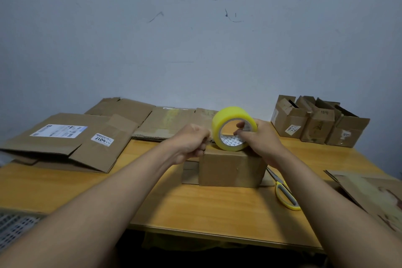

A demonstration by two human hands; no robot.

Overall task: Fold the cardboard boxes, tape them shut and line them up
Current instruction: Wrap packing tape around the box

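Right hand (258, 139): we hold the yellow tape roll (233, 128) upright on the folded brown cardboard box (231, 167).
Left hand (191, 142): we pinch what looks like the tape's free end, just left of the roll.

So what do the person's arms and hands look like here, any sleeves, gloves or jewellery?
Both forearms are bare right up to the bottom edge of the head view, with no sleeve showing. The left hand and right hand wear no gloves. No watch, bracelet or ring is visible on the wrists or on the fingers that show.
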